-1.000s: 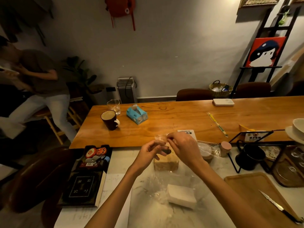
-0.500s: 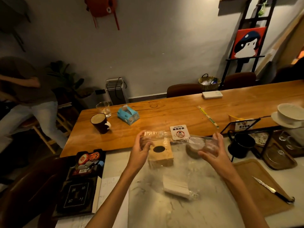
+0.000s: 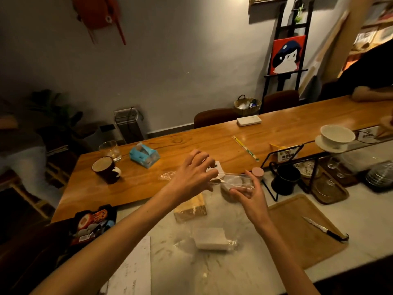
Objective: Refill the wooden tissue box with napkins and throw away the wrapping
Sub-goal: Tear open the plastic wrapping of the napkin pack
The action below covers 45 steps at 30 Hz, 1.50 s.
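Note:
The wooden tissue box (image 3: 190,209) lies on the marble counter (image 3: 212,271), partly under clear film. A white napkin stack (image 3: 210,238) sits nearer to me, with loose clear film around it. My left hand (image 3: 191,175) hovers above the box and pinches one end of a clear plastic wrapping (image 3: 236,181). My right hand (image 3: 249,195) grips the other end, just right of the box. The wrapping is held in the air between both hands, and a crumpled tail (image 3: 167,175) sticks out left of my left hand.
On the wooden table stand a coffee mug (image 3: 106,169), a glass (image 3: 109,150) and a blue tissue pack (image 3: 144,155). A cutting board (image 3: 297,241) with a knife (image 3: 325,231) lies at right. A wire rack with a black cup (image 3: 285,177) and a pink-lidded jar (image 3: 257,173) stand close. Another person's arm (image 3: 372,95) rests far right.
My hands have drawn closer together, with the wrapping shorter between them. My left hand has moved right, over the wooden box. The view has shifted to the right.

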Available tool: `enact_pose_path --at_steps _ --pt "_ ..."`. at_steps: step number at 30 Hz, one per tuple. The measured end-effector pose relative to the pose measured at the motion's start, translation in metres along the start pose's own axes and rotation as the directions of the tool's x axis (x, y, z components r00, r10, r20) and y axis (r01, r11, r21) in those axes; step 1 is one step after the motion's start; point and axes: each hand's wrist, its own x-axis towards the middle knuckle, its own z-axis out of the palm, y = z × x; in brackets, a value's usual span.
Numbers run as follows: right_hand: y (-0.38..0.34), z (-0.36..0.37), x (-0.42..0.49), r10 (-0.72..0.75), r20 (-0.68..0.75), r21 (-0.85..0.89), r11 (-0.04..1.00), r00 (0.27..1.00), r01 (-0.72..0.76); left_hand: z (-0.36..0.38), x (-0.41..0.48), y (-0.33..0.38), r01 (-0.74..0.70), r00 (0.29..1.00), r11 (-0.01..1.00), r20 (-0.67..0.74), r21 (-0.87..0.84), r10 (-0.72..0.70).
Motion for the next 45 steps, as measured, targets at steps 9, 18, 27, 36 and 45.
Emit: enact_pose_path --at_steps 9,18,27,36,45 --pt "0.008 0.000 -0.001 0.005 -0.001 0.002 1.000 1.000 -0.005 -0.044 0.026 -0.018 0.206 0.979 0.897 0.081 -0.390 -0.190" --pt "0.003 0.008 -0.008 0.014 0.040 0.046 0.999 0.999 -0.016 -0.048 0.057 0.018 0.032 0.984 0.911 0.172 -0.411 0.043" --pt "0.004 0.007 -0.019 0.019 0.053 0.052 0.998 0.998 -0.022 -0.055 0.068 -0.004 0.283 0.828 0.751 0.547 -0.596 0.122" --pt "-0.010 0.004 -0.015 -0.006 0.043 0.078 0.997 0.999 0.003 -0.060 0.074 -0.022 0.279 0.929 0.490 0.361 -0.826 0.079" --pt "-0.008 -0.005 -0.019 -0.025 0.037 0.057 0.998 0.999 0.023 -0.041 0.041 -0.048 0.356 0.927 0.485 0.368 -0.799 -0.074"
